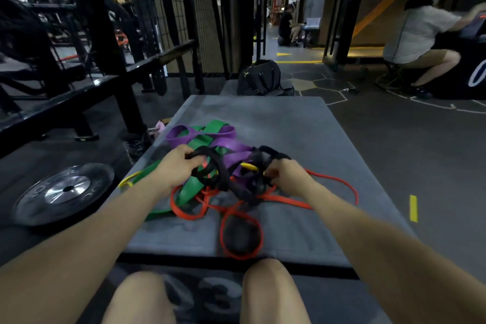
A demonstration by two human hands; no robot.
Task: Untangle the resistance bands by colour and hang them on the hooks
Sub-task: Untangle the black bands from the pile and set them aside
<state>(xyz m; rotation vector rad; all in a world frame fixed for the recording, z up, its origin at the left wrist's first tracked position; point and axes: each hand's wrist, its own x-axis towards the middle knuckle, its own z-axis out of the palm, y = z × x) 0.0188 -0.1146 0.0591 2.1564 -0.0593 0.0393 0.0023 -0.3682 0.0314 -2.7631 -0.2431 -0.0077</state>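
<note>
A tangled heap of resistance bands lies on a grey mat (pixel 302 123). A wide purple band (pixel 231 143) and a wide green band (pixel 193 191) cross at the far side. A thin red band (pixel 240 256) loops toward me and out to the right. A yellow band (pixel 128 180) peeks out at the left. A black band (pixel 226 179) twists through the middle. My left hand (pixel 176 167) grips the black band's left loop. My right hand (pixel 285 175) is closed on the black band's right end, beside a yellow piece. No hooks are in sight.
A weight plate (pixel 64 192) lies on the floor at the left, under a black steel rack (pixel 86 92). A black bag (pixel 260 77) sits beyond the mat. One person crouches at the far right (pixel 423 34), another sits far back (pixel 286 25). My knees are at the mat's near edge.
</note>
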